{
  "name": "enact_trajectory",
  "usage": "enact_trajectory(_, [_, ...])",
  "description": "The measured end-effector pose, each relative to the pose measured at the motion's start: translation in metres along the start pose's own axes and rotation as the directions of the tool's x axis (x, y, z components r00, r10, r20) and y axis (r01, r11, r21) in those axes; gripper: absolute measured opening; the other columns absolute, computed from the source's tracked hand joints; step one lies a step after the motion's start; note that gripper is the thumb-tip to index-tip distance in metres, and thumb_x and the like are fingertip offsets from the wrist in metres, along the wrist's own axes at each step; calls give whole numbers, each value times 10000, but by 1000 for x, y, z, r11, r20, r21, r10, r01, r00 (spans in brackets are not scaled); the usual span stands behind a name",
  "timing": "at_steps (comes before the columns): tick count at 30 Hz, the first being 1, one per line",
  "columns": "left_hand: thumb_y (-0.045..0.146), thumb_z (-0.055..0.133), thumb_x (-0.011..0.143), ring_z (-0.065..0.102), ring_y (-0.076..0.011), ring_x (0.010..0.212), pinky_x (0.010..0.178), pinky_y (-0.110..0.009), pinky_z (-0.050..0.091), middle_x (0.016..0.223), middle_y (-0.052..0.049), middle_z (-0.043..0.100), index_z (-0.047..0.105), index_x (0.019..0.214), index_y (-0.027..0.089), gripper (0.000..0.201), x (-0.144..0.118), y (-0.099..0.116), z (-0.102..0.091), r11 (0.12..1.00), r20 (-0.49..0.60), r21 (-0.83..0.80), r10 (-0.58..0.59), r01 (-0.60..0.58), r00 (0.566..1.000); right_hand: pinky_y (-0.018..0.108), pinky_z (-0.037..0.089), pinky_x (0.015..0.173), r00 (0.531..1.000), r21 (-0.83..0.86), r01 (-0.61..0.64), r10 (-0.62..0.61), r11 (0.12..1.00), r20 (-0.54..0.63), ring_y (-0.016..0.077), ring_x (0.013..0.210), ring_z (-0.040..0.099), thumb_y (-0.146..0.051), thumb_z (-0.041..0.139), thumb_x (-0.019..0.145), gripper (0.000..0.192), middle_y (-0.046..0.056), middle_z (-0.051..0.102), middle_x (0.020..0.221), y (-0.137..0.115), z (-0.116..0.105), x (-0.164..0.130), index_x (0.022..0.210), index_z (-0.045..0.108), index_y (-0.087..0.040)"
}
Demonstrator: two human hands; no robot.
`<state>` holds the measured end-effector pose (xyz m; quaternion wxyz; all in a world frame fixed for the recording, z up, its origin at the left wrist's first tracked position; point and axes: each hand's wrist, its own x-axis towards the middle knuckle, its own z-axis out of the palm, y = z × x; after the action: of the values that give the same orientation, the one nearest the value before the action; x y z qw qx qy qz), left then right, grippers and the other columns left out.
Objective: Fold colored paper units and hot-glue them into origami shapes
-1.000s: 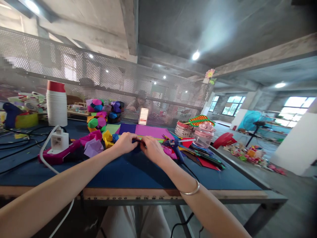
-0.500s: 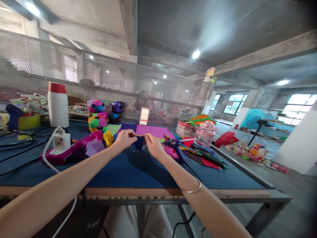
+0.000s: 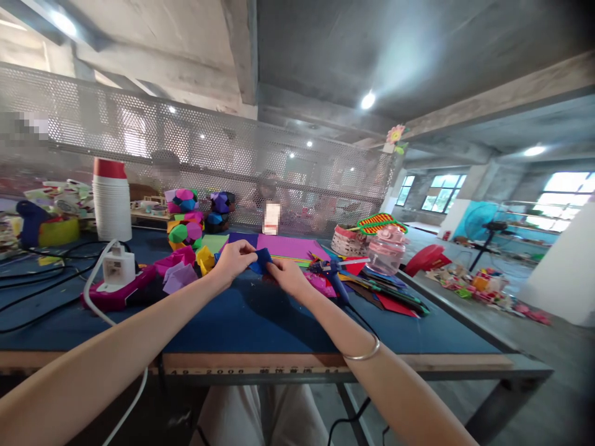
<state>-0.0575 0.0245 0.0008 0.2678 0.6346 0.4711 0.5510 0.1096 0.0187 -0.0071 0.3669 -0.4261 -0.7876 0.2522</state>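
Between my hands is a small dark blue piece of paper (image 3: 262,260), held above the table. My left hand (image 3: 236,259) pinches its upper left edge, and my right hand (image 3: 287,272) grips its lower right edge. Behind them lie purple sheets of paper (image 3: 292,246) with a strip of other colours along the near edge. A blue glue gun (image 3: 333,274) rests to the right of my right hand. Folded yellow paper (image 3: 205,260) and lilac paper pieces (image 3: 179,277) sit left of my left hand.
Stacked white paper cups (image 3: 112,207) and a magenta power strip (image 3: 121,292) with cables stand at left. Multicoloured paper balls (image 3: 185,218) sit behind. A pink clear bottle (image 3: 387,253), a basket (image 3: 348,241) and coloured sheets (image 3: 395,300) occupy the right. A perforated screen (image 3: 297,167) backs the table.
The blue paper has been tilted upward from hanging down, so more of it shows between my fingers. My right hand has moved slightly lower.
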Motion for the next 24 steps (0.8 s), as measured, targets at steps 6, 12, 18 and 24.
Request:
enact_trajectory(6, [226, 593, 650, 603, -154, 731, 708, -258, 453, 787, -18, 674, 634, 849, 170, 211, -5, -1, 4, 889, 121, 314, 310, -333, 943, 186, 380, 506, 998, -104, -30, 24, 994, -58, 142, 577, 618, -276, 452, 871, 253, 30, 665, 630, -2, -4, 1, 728, 618, -148])
enact_trajectory(12, [357, 537, 762, 652, -194, 799, 736, -284, 482, 881, -38, 724, 679, 959, 176, 303, -1, -1, 2, 914, 152, 282, 257, -291, 954, 186, 378, 525, 994, -207, -12, -11, 978, -112, 133, 571, 618, -270, 443, 877, 289, 43, 683, 632, 1, -7, 3, 700, 637, -147])
enact_trajectory(18, [360, 524, 777, 670, -198, 726, 671, -272, 492, 846, -34, 735, 707, 954, 173, 316, -1, -1, -2, 924, 130, 297, 209, -239, 969, 195, 378, 542, 990, -223, -37, 6, 974, -141, 138, 578, 622, -283, 448, 884, 331, 53, 686, 628, -1, -9, 3, 642, 630, -147])
enact_trajectory(24, [321, 540, 752, 666, -194, 749, 695, -265, 485, 807, -37, 730, 708, 887, 160, 269, 1, -2, -4, 918, 75, 313, 233, -245, 970, 192, 366, 542, 990, -223, 6, -37, 975, -137, 130, 578, 620, -276, 451, 881, 318, 38, 681, 617, 0, -7, 3, 631, 607, -156])
